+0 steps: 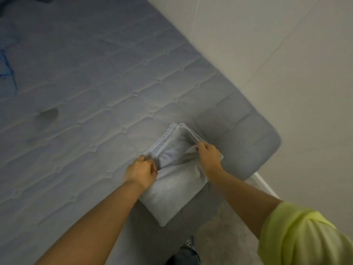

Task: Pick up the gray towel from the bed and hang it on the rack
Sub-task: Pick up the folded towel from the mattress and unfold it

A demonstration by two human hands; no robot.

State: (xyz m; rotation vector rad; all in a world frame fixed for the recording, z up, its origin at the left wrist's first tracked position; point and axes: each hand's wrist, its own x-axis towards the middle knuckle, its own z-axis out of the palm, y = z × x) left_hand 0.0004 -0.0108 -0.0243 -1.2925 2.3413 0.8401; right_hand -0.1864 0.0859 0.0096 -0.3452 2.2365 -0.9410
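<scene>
A folded gray towel lies near the corner of the bed, partly hanging over the bed's near edge. My left hand pinches the towel's left edge, fingers closed on the fabric. My right hand grips the towel's right edge, bunching the cloth. The towel's upper layers are parted between the two hands, showing inner folds with white stitched hems. No rack is in view.
The bed has a quilted bluish-gray mattress cover. A blue cloth lies at the far left edge of the bed. A pale wall runs along the bed's right side. The floor and my foot show below the bed corner.
</scene>
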